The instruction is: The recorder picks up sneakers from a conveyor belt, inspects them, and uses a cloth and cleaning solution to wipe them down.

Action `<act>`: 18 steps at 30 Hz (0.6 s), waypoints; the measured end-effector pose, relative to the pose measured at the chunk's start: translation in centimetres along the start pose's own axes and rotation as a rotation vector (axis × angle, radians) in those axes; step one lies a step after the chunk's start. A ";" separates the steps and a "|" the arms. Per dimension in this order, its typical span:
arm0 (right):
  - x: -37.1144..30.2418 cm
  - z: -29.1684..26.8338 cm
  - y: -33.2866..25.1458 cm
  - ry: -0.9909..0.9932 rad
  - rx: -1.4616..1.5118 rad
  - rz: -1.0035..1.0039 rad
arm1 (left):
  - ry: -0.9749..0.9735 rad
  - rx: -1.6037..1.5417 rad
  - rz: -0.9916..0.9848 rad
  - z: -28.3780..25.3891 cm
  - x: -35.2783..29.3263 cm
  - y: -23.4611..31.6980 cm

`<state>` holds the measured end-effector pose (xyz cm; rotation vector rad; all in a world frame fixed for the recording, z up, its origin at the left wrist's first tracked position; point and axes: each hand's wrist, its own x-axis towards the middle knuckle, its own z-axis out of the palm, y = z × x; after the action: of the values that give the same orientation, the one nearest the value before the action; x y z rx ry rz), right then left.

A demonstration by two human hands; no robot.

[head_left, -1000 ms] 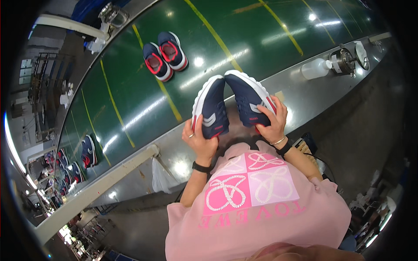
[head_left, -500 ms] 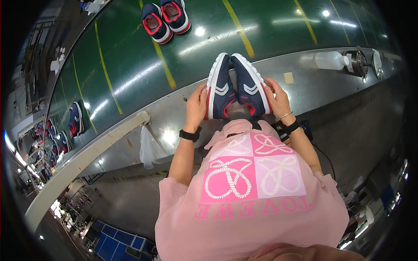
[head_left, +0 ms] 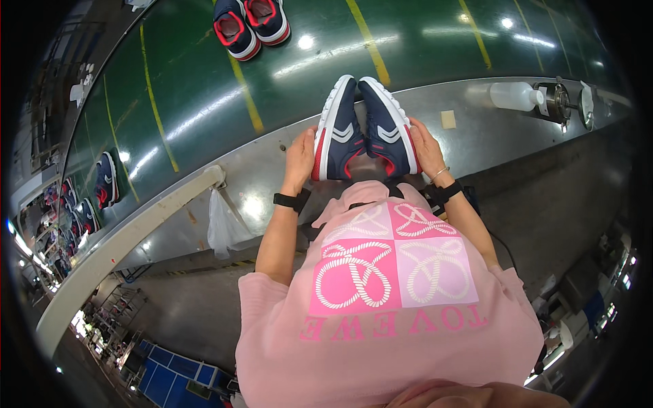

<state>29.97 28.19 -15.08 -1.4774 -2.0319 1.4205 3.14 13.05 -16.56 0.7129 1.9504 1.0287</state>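
Note:
A navy left sneaker (head_left: 338,136) and a navy right sneaker (head_left: 390,132), with white soles and red trim, stand side by side in front of me. Their toes point away and nearly meet, and their soles face outward. My left hand (head_left: 300,160) is closed against the outer heel side of the left sneaker. On the other side, my right hand (head_left: 426,149) grips the outer heel side of the right one. Some fingertips are hidden behind the shoes. Both wrists wear black bands.
Beyond the metal ledge (head_left: 469,136) runs a green belt (head_left: 320,41) with yellow lines, carrying a pair of sneakers (head_left: 250,27) and more at left. A pale block (head_left: 447,120), a white bottle (head_left: 513,96) and a metal canister (head_left: 559,103) sit right. A beam (head_left: 136,245) crosses at left.
The whole view has shifted slightly, so the belt, ledge and shoes appear a little further up and left. Both hands keep their hold on the sneakers.

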 end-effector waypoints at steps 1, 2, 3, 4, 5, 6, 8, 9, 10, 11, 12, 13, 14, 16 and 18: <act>0.1 0.0 0.1 -0.022 0.036 0.019 | -0.011 0.006 -0.007 0.1 0.1 0.1; 0.1 -0.1 0.2 -0.044 0.073 0.038 | -0.022 0.012 -0.014 0.1 0.2 0.2; 0.2 -0.1 0.7 -0.041 0.071 0.040 | -0.026 0.011 -0.013 0.2 0.3 0.5; 0.4 0.0 1.3 -0.060 0.121 0.041 | -0.048 -0.009 0.006 0.3 0.4 1.0; 0.4 -0.1 1.8 -0.079 0.171 0.042 | -0.071 -0.029 0.026 0.4 0.5 1.3; 0.4 0.0 1.3 -0.080 0.170 0.043 | -0.071 -0.030 0.024 0.4 0.6 1.3; 0.3 0.2 0.2 -0.122 0.248 -0.011 | -0.097 0.020 0.072 0.6 0.7 1.3; 0.4 0.2 0.4 -0.119 0.247 -0.010 | -0.099 0.020 0.073 0.7 0.7 1.6; 0.5 0.2 0.6 -0.120 0.221 -0.002 | -0.114 0.029 0.093 0.8 0.7 1.9; 0.5 0.2 0.8 -0.120 0.195 0.005 | -0.128 0.038 0.114 0.9 0.7 2.1; 0.6 0.2 0.8 -0.121 0.195 0.005 | -0.127 0.038 0.114 0.9 0.8 1.9; 0.6 0.1 0.8 -0.122 0.205 0.004 | -0.121 0.041 0.123 0.9 0.9 1.6; 0.7 0.2 0.9 -0.122 0.216 0.003 | -0.114 0.043 0.132 1.0 1.0 1.4; 0.7 0.3 1.0 -0.117 0.220 0.005 | -0.108 0.035 0.126 0.9 1.0 1.6; 0.7 0.4 0.8 -0.115 0.225 0.005 | -0.099 0.027 0.118 0.9 1.1 1.6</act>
<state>29.91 28.59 -16.17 -1.3367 -1.8578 1.7089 3.48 15.05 -15.96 0.8863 1.8588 1.0194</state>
